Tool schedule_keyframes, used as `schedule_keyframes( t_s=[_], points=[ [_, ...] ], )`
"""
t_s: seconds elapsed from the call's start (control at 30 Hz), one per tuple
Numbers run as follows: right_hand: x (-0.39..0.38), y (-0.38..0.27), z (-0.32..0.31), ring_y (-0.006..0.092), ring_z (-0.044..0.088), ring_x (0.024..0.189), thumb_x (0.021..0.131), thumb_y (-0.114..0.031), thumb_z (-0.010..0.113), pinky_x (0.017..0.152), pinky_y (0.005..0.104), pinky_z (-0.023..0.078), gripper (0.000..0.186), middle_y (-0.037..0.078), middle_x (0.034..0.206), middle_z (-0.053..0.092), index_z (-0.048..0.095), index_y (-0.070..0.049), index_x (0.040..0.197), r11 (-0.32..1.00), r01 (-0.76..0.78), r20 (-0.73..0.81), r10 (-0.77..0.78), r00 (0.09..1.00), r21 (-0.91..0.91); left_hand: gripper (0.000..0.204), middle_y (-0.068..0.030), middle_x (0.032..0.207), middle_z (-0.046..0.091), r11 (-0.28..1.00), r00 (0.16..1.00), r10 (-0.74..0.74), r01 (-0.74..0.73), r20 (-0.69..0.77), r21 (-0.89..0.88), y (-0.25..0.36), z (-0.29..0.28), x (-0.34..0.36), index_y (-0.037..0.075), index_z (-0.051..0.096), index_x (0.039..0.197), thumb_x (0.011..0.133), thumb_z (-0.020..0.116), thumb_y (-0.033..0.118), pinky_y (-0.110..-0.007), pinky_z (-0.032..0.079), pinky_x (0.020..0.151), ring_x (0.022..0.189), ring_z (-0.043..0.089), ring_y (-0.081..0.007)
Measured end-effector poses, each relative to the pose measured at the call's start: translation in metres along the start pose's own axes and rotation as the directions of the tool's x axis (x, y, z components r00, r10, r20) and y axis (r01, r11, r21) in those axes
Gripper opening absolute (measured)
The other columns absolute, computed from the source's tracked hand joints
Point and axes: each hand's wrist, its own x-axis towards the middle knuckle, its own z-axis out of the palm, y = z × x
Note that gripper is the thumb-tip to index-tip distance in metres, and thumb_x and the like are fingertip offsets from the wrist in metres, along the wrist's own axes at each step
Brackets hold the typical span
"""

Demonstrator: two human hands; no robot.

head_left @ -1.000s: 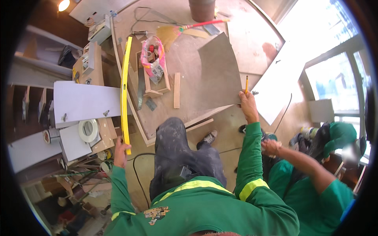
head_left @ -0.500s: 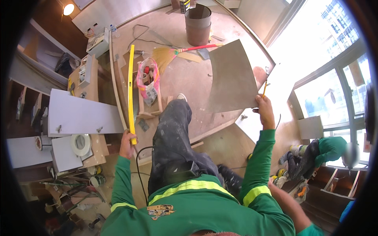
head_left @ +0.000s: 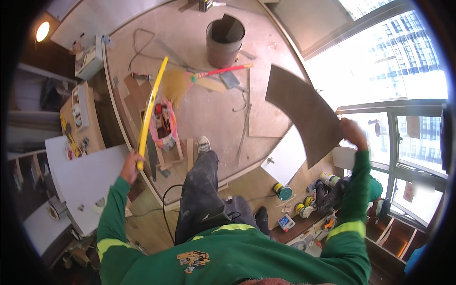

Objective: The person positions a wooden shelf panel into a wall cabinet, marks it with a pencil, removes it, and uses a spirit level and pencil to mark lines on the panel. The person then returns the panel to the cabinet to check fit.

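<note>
My left hand (head_left: 131, 166) is closed around the lower end of a long yellow spirit level (head_left: 151, 111), which leans up and away to the right. Out at the right, my right hand (head_left: 354, 134) grips the edge of a thin, curved brown sheet (head_left: 304, 111). The sheet is held up in the air, bent and tilted. The fingers behind its edge are partly hidden and blurred. Beyond the level, a pink-and-white bag (head_left: 168, 137) of tools sits in a wooden frame. A straw broom (head_left: 176, 85) with a red handle lies on the large brown board (head_left: 213, 128).
A rolled brown sheet (head_left: 224, 52) stands upright on the board. White panels (head_left: 287, 156) lie at right and left (head_left: 95, 185). Paint cans (head_left: 282, 191) and a crouching co-worker in green (head_left: 375, 189) are at the lower right. A black cable (head_left: 164, 204) runs beside my leg.
The brown sheet has swung right and turned with my right hand, showing narrower. My left hand moved left, and the level now slants. The pencil seen at my right hand no longer shows.
</note>
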Motion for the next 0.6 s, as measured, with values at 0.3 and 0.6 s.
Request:
schedule_keyframes(
  t_s=[0.3,0.6],
  points=[
    [-0.071,-0.173,0.026,0.0345,0.066,0.068,0.105,-0.02,0.051,0.063,0.0455,0.052,0.027,0.018,0.075,0.065,0.064,0.004,0.103,0.164,-0.604,0.348,0.689,0.636,0.78,0.018,-0.0034,0.08,0.055,0.971,0.983,-0.182,0.175,-0.028,-0.163,0.07,0.045,-0.08,0.009,0.055,0.098,0.085,0.067,0.014,-0.032,0.049,0.059,0.067,0.056,-0.0165],
    [-0.088,-0.085,0.058,0.0185,0.062,0.055,0.104,-0.018,0.049,0.052,0.0358,0.05,0.025,0.007,0.066,0.06,0.063,0.001,0.096,-0.099,-0.529,0.361,0.834,0.418,0.843,0.014,-0.0023,0.071,0.059,0.946,0.978,-0.199,0.207,0.059,-0.248,0.139,0.084,-0.008,0.01,0.061,0.088,0.088,0.069,0.021,-0.034,0.05,0.056,0.06,0.057,-0.0181]
  ],
)
